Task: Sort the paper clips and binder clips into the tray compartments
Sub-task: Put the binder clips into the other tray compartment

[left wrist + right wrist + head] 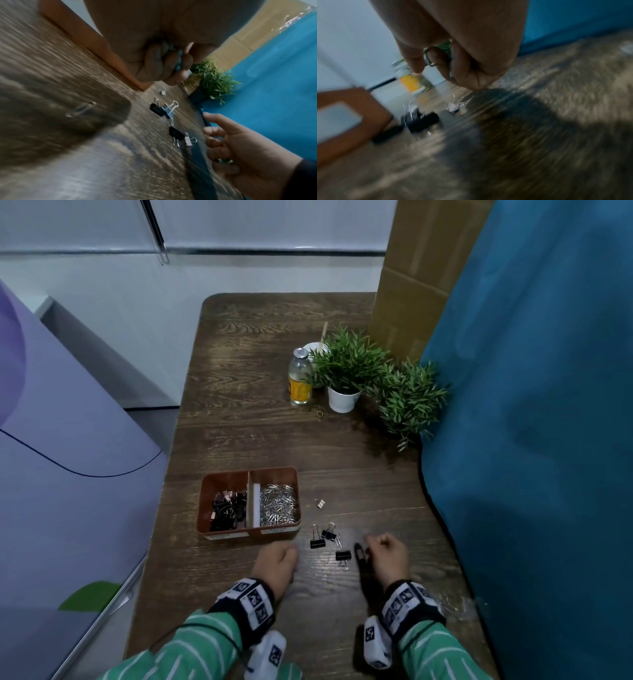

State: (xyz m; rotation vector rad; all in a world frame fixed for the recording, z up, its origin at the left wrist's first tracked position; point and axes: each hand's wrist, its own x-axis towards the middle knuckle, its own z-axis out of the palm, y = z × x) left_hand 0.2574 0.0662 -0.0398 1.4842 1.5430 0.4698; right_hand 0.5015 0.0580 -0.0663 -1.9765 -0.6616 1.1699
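Fingers of left hand (278,559) curl around small clips – right hand (388,553) pinches a wire clip (429,59).

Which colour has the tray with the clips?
The tray is reddish brown, clearest in the head view.

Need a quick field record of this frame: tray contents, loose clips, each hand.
tray: orange two-compartment plastic tray, on the brown wood-grain table
left compartment: pile of black binder clips
right compartment: pile of silver paper clips
loose on table: three black binder clips, one small silver binder clip, right of the tray
left hand: fingers curled round small items, blurred
right hand: fingers curled near a clip, grip unclear
remaining: loose clips not yet sorted
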